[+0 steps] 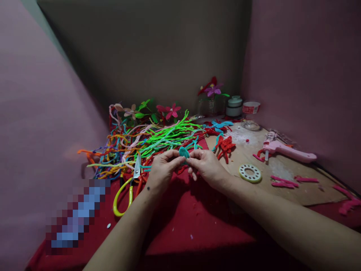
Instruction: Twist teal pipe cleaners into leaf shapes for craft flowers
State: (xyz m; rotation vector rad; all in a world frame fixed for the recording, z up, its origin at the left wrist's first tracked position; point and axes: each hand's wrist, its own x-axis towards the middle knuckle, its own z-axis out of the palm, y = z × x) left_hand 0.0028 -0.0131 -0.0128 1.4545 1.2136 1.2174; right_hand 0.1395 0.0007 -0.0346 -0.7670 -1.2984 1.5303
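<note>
Pinched between both my hands is a teal pipe cleaner, bent into a small rounded petal-like shape. My left hand grips its left side with thumb and forefinger. From the right, my right hand holds it the same way, the fingertips almost meeting. Just left of my left hand lie scissors with yellow and red handles, partly hidden. Behind the hands spreads a pile of pipe cleaners in green, teal, pink, orange and other colours.
On the right, a cardboard sheet bears a pink glue gun, a tape roll, pink pipe-cleaner pieces and a red bundle. Pipe-cleaner flowers and a lidded container stand behind. A red cloth covers the table.
</note>
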